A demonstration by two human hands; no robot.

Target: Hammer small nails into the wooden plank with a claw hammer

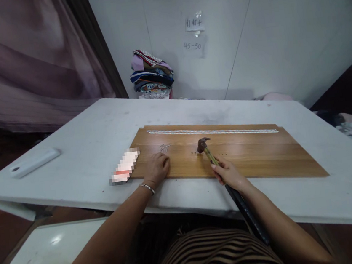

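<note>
My right hand (228,172) is wrapped round the handle of a claw hammer (209,155). The hammer's head is over the middle of a brown wooden board (261,156), its long dark grip slanting back toward my body. Close to the head, several small nails (193,153) stand in the board, and a few dark dots show to the right. My left hand (157,169) lies on the board's left part with fingers curled; whatever they pinch, if anything, is hidden. Just beyond those fingers is a small heap of loose nails (165,147).
Two white measuring strips (210,132) run along the board's far edge. A blurred-out phone-like object (125,166) touches its left side. The white table (83,130) also carries a white bar-shaped object (35,162) at left. Folded cloths (152,73) are stacked by the wall.
</note>
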